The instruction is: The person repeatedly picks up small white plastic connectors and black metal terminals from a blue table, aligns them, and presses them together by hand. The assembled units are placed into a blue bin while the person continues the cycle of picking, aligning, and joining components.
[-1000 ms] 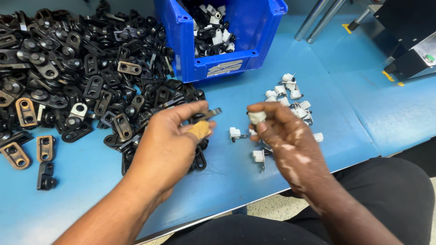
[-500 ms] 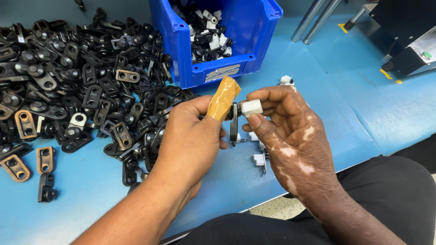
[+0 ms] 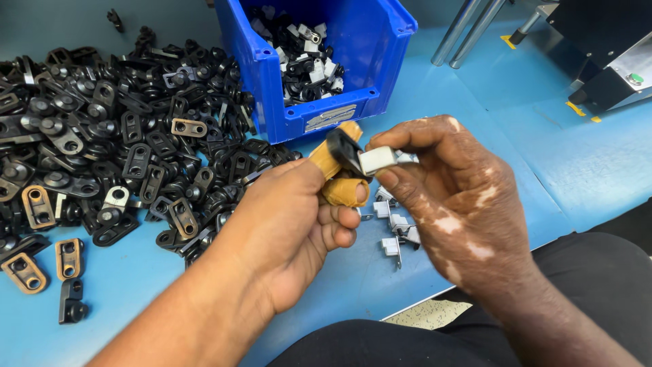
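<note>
My left hand [image 3: 299, 217] grips a black bracket [image 3: 344, 151] between its taped fingers [image 3: 343, 190], raised off the counter [image 3: 136, 299] so both hands can meet. My right hand [image 3: 455, 197] pinches a white clip [image 3: 382, 159] against it. Spare white clips [image 3: 394, 228] lie just below; beyond, the black bracket heap [image 3: 115, 136] and blue bin [image 3: 319, 61] sit within reach.

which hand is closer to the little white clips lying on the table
Right. The right hand hovers just above and beside the white clips, while the left hand sits further left of them.
</note>
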